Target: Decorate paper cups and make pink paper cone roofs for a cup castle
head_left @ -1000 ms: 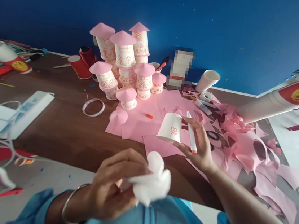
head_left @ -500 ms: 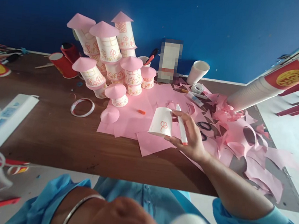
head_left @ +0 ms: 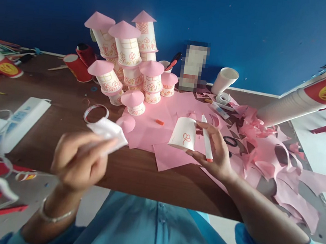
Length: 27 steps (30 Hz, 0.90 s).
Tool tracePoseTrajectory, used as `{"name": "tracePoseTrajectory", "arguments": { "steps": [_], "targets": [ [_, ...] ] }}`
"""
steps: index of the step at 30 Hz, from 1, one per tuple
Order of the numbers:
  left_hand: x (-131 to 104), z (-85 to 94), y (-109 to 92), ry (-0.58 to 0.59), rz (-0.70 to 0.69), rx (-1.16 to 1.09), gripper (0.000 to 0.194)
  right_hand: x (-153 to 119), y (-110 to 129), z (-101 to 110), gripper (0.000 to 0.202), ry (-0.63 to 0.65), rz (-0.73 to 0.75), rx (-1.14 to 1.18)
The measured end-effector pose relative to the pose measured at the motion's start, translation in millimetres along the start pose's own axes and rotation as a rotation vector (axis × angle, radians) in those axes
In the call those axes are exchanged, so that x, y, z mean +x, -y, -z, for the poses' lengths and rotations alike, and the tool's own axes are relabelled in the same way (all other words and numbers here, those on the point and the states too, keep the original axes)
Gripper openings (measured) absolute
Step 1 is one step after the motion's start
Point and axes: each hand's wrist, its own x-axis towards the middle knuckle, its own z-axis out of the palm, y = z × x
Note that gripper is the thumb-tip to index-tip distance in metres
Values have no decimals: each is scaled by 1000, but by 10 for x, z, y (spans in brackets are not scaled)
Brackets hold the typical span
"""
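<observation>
My right hand holds a white paper cup, turned rim down, with a red flower drawn on its side. A white marker with a red end is tucked in the same hand, beside the cup. My left hand is closed on a folded white tissue, slightly blurred, over the table's front left part. Just beyond the tissue lie a small pink paper cone and an orange marker cap. Pink paper sheets spread beneath the cup.
Decorated cup towers with pink cone roofs stand at the back. A tape roll lies near my left hand, a power strip further left. Pink scraps, scissors and a long cup stack are on the right.
My left hand has risen from near my body to above the table, bringing the white tissue into clear view. My right hand still holds the cup and marker. The view has shifted slightly.
</observation>
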Motion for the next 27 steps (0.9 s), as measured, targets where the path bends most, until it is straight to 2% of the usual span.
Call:
{"name": "tracePoseTrajectory", "arguments": {
  "steps": [2,3,5,7,8,10,12,13,14,16,18,20,22,23,25,27],
  "targets": [
    [421,-331,175,-7,-54,204,34,3,2,-9,65,7,-5,-1],
    [560,-458,252,43,-81,300,37,6,4,-14,65,10,-9,1],
    [684,-589,366,205,-129,406,46,12,9,-25,65,10,-14,11],
    [649,-579,410,251,-178,421,50,18,15,-32,65,8,-15,19],
    [603,-544,399,208,-203,417,50,20,16,-33,65,7,-13,19],
    [506,-470,306,39,-261,390,50,23,17,-30,65,8,-7,16],
    [452,-444,110,-123,-300,292,50,23,17,-24,66,14,2,4],
    [451,-459,-20,-142,-300,182,50,23,18,-22,67,16,13,-4],
    [470,-495,-164,-96,-269,21,50,24,20,-20,69,17,29,-16],
    [561,-616,-465,120,-112,-365,54,25,29,-20,72,21,76,-51],
    [702,-783,-740,396,71,-763,60,29,43,-25,72,15,133,-109],
    [849,-960,-959,595,199,-1002,64,34,54,-31,71,1,185,-191],
    [963,-1115,-1122,708,165,-1094,75,44,58,-33,71,-20,232,-272],
    [1001,-1179,-1184,730,126,-1109,79,50,57,-31,70,-26,252,-303],
    [1044,-1275,-1272,727,86,-1104,79,65,50,-23,70,-30,284,-344],
    [1054,-1341,-1306,732,118,-1107,75,78,39,-17,71,-27,296,-364]
  ]
}}
